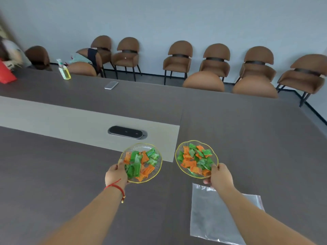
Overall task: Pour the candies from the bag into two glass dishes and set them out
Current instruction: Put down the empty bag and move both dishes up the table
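Left hand (115,174) and right hand (221,175) are each gripping a filled dish rim, carrying both beyond the emptied bag (221,218) for display.

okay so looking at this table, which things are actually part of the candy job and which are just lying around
Part of the job:
left dish, filled with candies, held by the left hand
right dish, also filled, held by the right hand
plastic bag, flat and apparently empty, on the table

Just lying about:
phone
bottle of yellowish liquid
red object at the far left edge
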Available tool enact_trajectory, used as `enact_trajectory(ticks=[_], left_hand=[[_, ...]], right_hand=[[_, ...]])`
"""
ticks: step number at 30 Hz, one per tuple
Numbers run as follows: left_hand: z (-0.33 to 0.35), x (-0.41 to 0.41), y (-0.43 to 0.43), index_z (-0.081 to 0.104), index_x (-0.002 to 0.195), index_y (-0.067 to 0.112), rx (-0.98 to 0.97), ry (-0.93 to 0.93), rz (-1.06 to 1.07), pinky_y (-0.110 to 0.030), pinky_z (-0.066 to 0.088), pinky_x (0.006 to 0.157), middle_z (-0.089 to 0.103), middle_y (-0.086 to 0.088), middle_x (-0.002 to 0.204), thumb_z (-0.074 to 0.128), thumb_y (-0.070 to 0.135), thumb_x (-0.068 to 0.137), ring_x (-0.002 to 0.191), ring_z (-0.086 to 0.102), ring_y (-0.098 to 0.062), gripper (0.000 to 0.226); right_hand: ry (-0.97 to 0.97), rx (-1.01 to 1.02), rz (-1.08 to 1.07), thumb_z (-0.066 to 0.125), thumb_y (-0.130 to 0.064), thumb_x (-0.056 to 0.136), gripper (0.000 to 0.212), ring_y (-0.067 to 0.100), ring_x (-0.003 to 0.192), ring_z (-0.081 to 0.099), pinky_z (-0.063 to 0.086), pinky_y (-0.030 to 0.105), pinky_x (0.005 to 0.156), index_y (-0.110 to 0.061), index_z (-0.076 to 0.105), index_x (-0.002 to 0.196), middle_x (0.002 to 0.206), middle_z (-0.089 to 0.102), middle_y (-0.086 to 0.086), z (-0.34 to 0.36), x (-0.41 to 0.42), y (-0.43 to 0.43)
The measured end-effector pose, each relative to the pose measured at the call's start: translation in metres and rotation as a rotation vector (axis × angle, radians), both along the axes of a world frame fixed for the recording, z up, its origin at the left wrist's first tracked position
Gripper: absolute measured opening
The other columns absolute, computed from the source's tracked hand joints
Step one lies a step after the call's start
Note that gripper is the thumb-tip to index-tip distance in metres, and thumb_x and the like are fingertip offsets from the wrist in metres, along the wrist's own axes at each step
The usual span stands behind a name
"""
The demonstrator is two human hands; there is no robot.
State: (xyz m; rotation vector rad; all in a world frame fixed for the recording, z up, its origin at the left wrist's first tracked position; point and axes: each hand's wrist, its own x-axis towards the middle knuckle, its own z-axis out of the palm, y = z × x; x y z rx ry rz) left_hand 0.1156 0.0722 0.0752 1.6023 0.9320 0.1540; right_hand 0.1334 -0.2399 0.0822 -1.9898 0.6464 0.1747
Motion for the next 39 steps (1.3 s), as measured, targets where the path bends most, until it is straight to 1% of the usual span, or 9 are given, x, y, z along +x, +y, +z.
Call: enact_trajectory(ticks=[6,11,15,18,22,27,33,36,39], left_hand=[[-0.018,0.083,0.011,0.06,0.088,0.01,0.083,0.028,-0.052,-0.046,0.06,0.063,0.065,-0.015,0.091,0.041,0.042,0.091,0.078,0.067,-0.034,0.038],[-0.055,0.159,0.005,0.06,0.084,0.009,0.157,0.079,-0.108,-0.045,0.06,0.067,0.065,-0.015,0.084,0.038,0.039,0.093,0.073,0.065,-0.033,0.039],[-0.099,0.214,-0.004,0.056,0.07,0.015,0.18,0.127,-0.15,-0.044,0.057,0.073,0.065,-0.013,0.075,0.038,0.04,0.092,0.076,0.065,-0.037,0.038],[-0.129,0.248,-0.01,0.053,0.069,0.014,0.187,0.141,-0.189,-0.039,0.052,0.074,0.063,-0.015,0.079,0.038,0.041,0.093,0.078,0.06,-0.036,0.039],[-0.164,0.284,-0.012,0.055,0.079,0.009,0.259,0.142,-0.232,-0.034,0.041,0.071,0.063,-0.019,0.089,0.036,0.04,0.095,0.086,0.057,-0.037,0.04],[-0.195,0.31,-0.009,0.058,0.086,0.008,0.373,0.135,-0.21,-0.035,0.039,0.069,0.066,-0.022,0.097,0.033,0.038,0.096,0.091,0.059,-0.039,0.04],[-0.207,0.32,-0.015,0.059,0.1,0.007,0.472,0.122,-0.164,-0.033,0.035,0.067,0.067,-0.021,0.1,0.033,0.034,0.096,0.09,0.059,-0.04,0.037],[-0.208,0.32,-0.018,0.061,0.095,0.012,0.474,0.097,-0.087,-0.031,0.033,0.068,0.065,-0.014,0.099,0.036,0.035,0.095,0.079,0.051,-0.032,0.034],[-0.21,0.316,-0.023,0.062,0.092,0.016,0.454,0.029,0.005,-0.03,0.036,0.069,0.064,-0.007,0.096,0.039,0.041,0.091,0.078,0.051,-0.026,0.034]], right_hand=[[0.065,-0.048,-0.031,0.03,-0.026,0.101,0.022,0.017,0.039,0.048,0.044,0.03,0.05,-0.013,0.047,0.095,0.059,0.072,0.012,-0.022,0.071,0.016],[0.095,-0.082,-0.054,0.03,-0.026,0.102,0.025,0.016,0.044,0.057,0.044,0.031,0.052,-0.01,0.048,0.099,0.066,0.071,0.013,-0.057,0.129,0.021],[0.136,-0.119,-0.039,0.03,-0.027,0.102,0.026,0.015,0.041,0.051,0.042,0.032,0.052,-0.009,0.049,0.1,0.066,0.072,0.015,-0.095,0.169,0.025],[0.173,-0.114,-0.059,0.03,-0.027,0.102,0.026,0.018,0.046,0.052,0.041,0.031,0.053,-0.01,0.049,0.1,0.064,0.072,0.015,-0.124,0.191,0.026],[0.196,-0.122,-0.076,0.03,-0.027,0.102,0.026,0.018,0.047,0.051,0.04,0.031,0.052,-0.009,0.049,0.098,0.063,0.072,0.015,-0.156,0.219,0.028],[0.187,-0.15,-0.079,0.03,-0.028,0.102,0.025,0.02,0.046,0.052,0.044,0.032,0.053,-0.014,0.048,0.092,0.055,0.072,0.01,-0.182,0.249,0.031],[0.195,-0.232,-0.066,0.027,-0.031,0.101,0.025,0.023,0.055,0.06,0.047,0.035,0.059,-0.018,0.048,0.096,0.058,0.071,0.01,-0.193,0.265,0.037],[0.189,-0.315,-0.029,0.027,-0.029,0.1,0.026,0.02,0.058,0.06,0.04,0.03,0.055,-0.015,0.049,0.097,0.06,0.071,0.009,-0.193,0.266,0.039],[0.192,-0.354,-0.015,0.027,-0.03,0.099,0.029,0.021,0.056,0.066,0.042,0.03,0.054,-0.013,0.05,0.094,0.064,0.068,0.007,-0.193,0.266,0.043]])
